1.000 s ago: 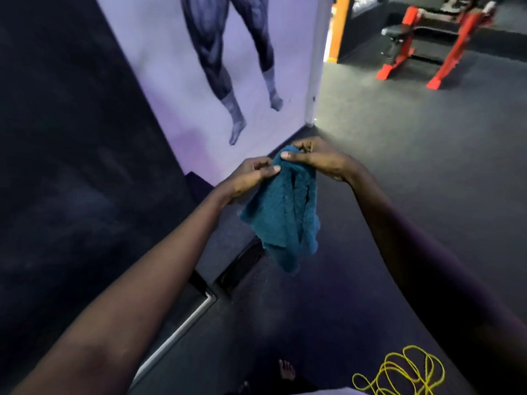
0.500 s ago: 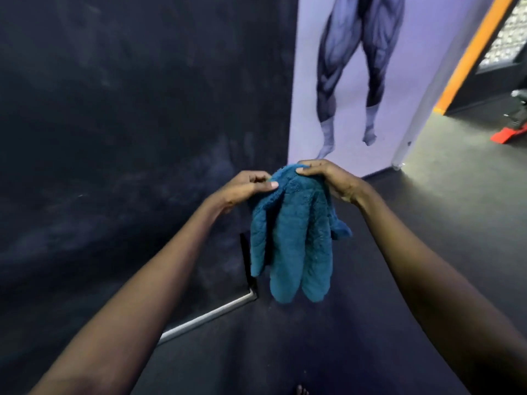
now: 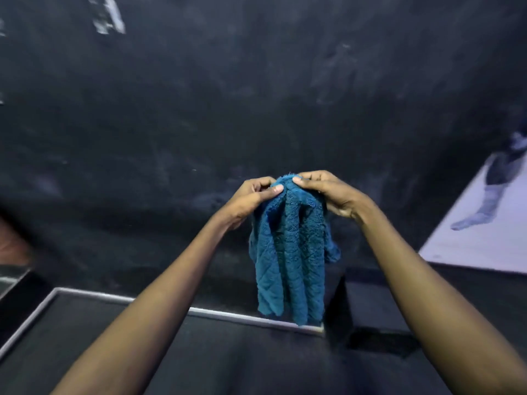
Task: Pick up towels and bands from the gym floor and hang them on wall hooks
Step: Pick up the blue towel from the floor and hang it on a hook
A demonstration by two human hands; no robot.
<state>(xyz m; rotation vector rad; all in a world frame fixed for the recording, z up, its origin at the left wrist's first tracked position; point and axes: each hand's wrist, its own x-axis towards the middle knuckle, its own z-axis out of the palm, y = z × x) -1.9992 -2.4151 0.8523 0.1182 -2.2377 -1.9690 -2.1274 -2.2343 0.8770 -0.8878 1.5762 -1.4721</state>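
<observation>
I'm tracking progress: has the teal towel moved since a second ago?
Yes. The teal terry towel has gone left, off the purple leg mural and in front of the black wall.

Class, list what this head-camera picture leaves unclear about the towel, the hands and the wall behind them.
All in the head view:
1. Hooks: none shows; the dark wall is dim and smeared.
2. The towel: its top edge is hidden under the left hand and right hand gripping it.
3. The poster: blurred, cut off by the right edge.
4. The pale mark, top left: too blurred to identify.
</observation>
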